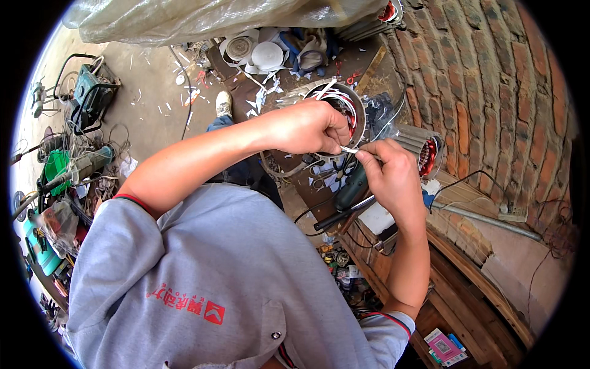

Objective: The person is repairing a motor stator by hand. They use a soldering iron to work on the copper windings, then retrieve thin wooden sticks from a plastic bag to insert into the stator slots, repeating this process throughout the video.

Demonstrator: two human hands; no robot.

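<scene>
My left hand [310, 126] and my right hand [387, 175] pinch a small white strip [349, 149] between their fingertips. Beneath my left hand is a round metal motor housing [362, 111] with red and white wires [344, 103] inside, partly hidden by that hand. A dark green cylindrical tool [351, 189] lies below the strip, beside my right hand. A second finned housing with red windings [430, 157] sits just right of my right hand. Several small tools [322, 178] and white scraps lie under my hands; their exact shapes are hard to make out.
A brick wall [485, 86] rises at right above wooden planks [485, 295] and a metal pipe [491, 224]. White rolls [267, 56] and scraps lie ahead, under plastic sheeting [184, 21]. Green machinery [92, 92] and cluttered parts [67, 203] stand at left. My foot [223, 106] is on the floor.
</scene>
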